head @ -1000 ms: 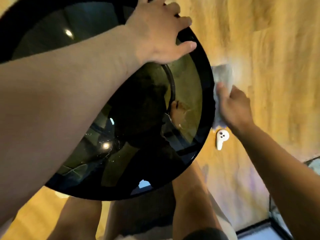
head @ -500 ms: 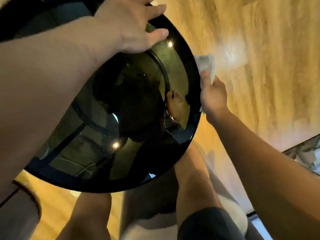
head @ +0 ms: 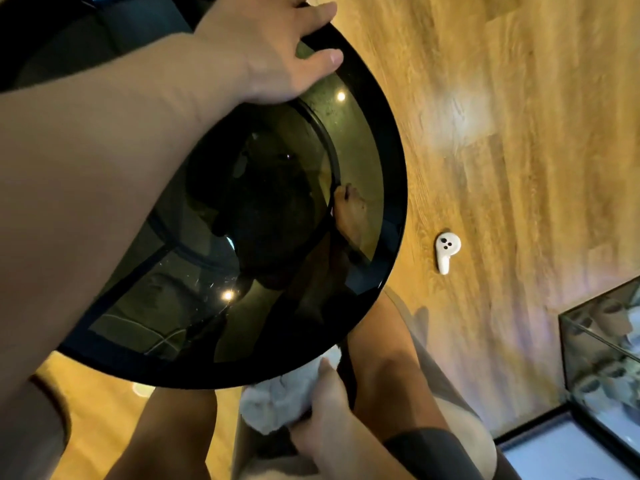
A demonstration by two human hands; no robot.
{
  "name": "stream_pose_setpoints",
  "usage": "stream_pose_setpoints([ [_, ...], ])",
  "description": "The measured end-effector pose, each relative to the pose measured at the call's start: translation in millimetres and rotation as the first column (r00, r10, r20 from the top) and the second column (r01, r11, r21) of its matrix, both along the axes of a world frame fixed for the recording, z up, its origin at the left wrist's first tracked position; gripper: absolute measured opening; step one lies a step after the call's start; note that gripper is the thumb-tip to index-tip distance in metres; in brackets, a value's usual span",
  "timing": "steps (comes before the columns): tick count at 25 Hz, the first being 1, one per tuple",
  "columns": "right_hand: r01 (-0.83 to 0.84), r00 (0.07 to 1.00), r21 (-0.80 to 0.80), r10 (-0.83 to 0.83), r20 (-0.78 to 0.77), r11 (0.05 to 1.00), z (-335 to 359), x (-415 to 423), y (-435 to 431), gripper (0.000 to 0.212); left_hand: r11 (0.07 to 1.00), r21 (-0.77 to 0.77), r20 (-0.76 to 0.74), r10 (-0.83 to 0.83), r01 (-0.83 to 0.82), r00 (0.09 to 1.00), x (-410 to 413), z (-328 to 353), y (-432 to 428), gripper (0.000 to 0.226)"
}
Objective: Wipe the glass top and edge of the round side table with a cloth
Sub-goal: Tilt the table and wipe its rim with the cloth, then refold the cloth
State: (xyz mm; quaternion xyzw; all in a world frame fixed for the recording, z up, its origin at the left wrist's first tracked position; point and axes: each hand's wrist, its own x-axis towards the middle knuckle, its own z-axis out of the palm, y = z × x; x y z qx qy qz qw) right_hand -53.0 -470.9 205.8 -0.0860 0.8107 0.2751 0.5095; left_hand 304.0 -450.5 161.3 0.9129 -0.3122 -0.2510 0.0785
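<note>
Now the left hand lies flat on the far rim of the round side table, fingers stretched out and spread, thumb resting on the dark glass, gripping nothing. Down at the near edge, the right hand has the pale cloth bunched in its grip, thumb pointing up, the cloth touching the black rim. Off to the right, a white controller lies on the wood floor, well apart from the table.
</note>
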Motion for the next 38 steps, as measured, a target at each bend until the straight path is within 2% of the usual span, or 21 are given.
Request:
stream_pose_setpoints([
  [2,0.192,0.981,0.162,-0.188,-0.035,0.968,16,5,22,0.044,0.999,0.032,0.009,-0.027,0.026,1.0,-1,4,-1,0.065],
  [3,0.19,0.979,0.225,-0.201,0.025,0.956,21,11,32,0.045,0.998,0.042,0.005,-0.038,0.038,0.999,-1,7,-1,0.064],
  [5,-0.058,0.95,0.351,-0.057,0.307,0.935,34,28,35,0.049,1.0,0.006,-0.081,-0.003,0.003,0.997,-1,22,2,0.06],
  [6,-0.163,0.921,0.364,0.009,0.389,0.917,40,40,27,0.048,0.997,-0.049,-0.176,0.053,-0.062,0.983,-1,33,4,0.058],
  [7,-0.322,0.874,0.305,0.157,0.46,0.896,45,55,15,0.045,0.98,-0.104,-0.308,0.13,-0.169,0.943,-2,44,8,0.056],
  [9,-0.52,0.642,0.055,0.348,0.683,0.852,54,106,-27,0.037,0.92,-0.139,-0.636,0.201,-0.367,0.745,-8,68,20,0.054],
  [11,-0.563,0.45,-0.128,0.432,0.781,0.817,68,164,-70,0.031,0.916,-0.079,-0.861,0.136,-0.394,0.49,-19,86,24,0.062],
  [13,-0.588,0.302,-0.238,0.482,0.822,0.773,79,214,-102,0.029,0.861,-0.105,-0.951,0.059,-0.497,0.302,-30,96,26,0.054],
  [15,-0.608,0.164,-0.32,0.508,0.846,0.727,90,244,-129,0.043,0.681,-0.109,-0.969,0.088,-0.724,0.229,-31,108,27,0.036],
  [16,-0.599,0.139,-0.339,0.512,0.848,0.725,94,255,-140,0.045,0.569,-0.102,-0.968,0.132,-0.816,0.213,-29,114,28,0.032],
  [18,-0.522,0.102,-0.396,0.516,0.85,0.755,99,266,-160,0.041,0.36,-0.092,-0.967,0.189,-0.928,0.169,-21,121,29,0.03],
  [20,-0.422,0.084,-0.501,0.582,0.809,0.756,98,269,-175,0.053,0.272,-0.097,-0.979,0.149,-0.957,0.142,-14,125,26,0.034],
  [23,-0.328,0.089,-0.576,0.631,0.771,0.749,90,269,-192,0.038,0.312,-0.128,-0.988,0.038,-0.941,0.147,-10,129,11,0.053],
  [25,-0.342,0.112,-0.527,0.591,0.799,0.778,82,264,-205,0.034,0.329,-0.126,-0.985,0.068,-0.936,0.157,-12,124,-5,0.055],
  [27,-0.411,0.071,-0.437,0.506,0.86,0.8,73,251,-217,0.048,0.297,-0.125,-0.965,0.186,-0.947,0.186,-19,117,-22,0.036],
  [29,-0.481,0.008,-0.414,0.477,0.879,0.772,63,232,-224,0.067,0.236,-0.08,-0.953,0.267,-0.969,0.143,-29,107,-41,0.022],
  [30,-0.485,-0.004,-0.426,0.485,0.874,0.764,58,224,-225,0.072,0.228,-0.045,-0.948,0.297,-0.973,0.114,-35,103,-50,0.029],
  [32,-0.436,0.045,-0.48,0.551,0.833,0.761,50,211,-226,0.074,0.261,0.035,-0.949,0.311,-0.965,0.05,-45,99,-61,0.043],
  [34,-0.353,0.166,-0.522,0.601,0.782,0.776,46,205,-231,0.068,0.339,0.08,-0.968,0.253,-0.937,0.008,-50,98,-67,0.056],
  [36,-0.316,0.267,-0.536,0.616,0.741,0.782,44,201,-242,0.067,0.405,0.078,-0.979,0.201,-0.911,0.006,-50,96,-68,0.086],
  [38,-0.336,0.243,-0.559,0.643,0.727,0.758,47,197,-253,0.073,0.461,0.054,-0.986,0.163,-0.886,0.025,-46,95,-75,0.109],
])
